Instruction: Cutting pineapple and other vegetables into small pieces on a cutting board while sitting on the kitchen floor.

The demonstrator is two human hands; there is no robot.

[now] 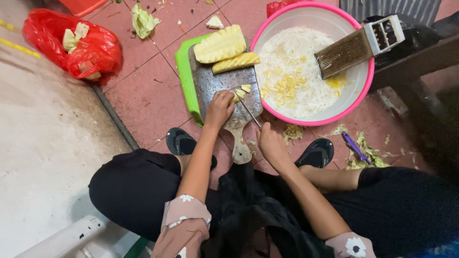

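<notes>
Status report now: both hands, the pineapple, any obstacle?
Left hand pins pineapple pieces on cutting board. Right hand grips knife, blade at pieces. Pink bowl touches board's right edge; nothing blocks.

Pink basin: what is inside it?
The pink basin holds white shreds, yellow pineapple bits and a leaning metal grater. The basin's bottom is covered.

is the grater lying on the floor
No, the grater rests inside the pink bowl, leaning on its rim above the shredded cabbage.

red plastic bag, upper left
</notes>
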